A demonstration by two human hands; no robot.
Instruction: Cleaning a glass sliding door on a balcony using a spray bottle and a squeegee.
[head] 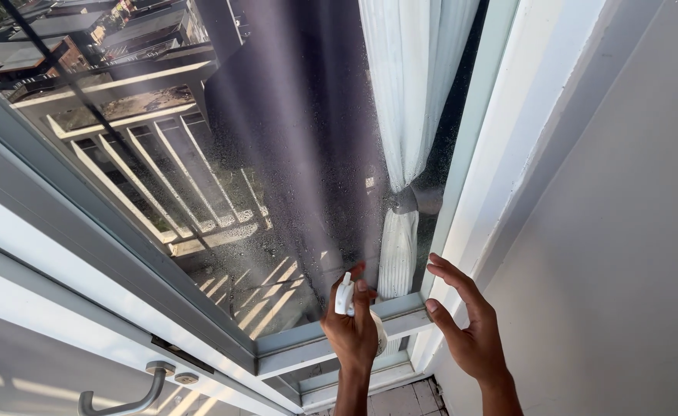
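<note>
My left hand [352,327] grips a small white spray bottle [345,296], its nozzle aimed at the glass pane [300,177] of a door. Fine droplets speckle the glass in front of the bottle. My right hand [466,323] hovers beside the white door frame [462,192], fingers spread and slightly curled, holding nothing. Behind the glass hangs a white curtain [412,92], tied at its middle.
A metal door handle [123,397] juts from the sliding frame at lower left. A grey wall [624,254] fills the right side. The glass reflects balcony railings and rooftops. Tiled floor [408,397] shows below my wrists.
</note>
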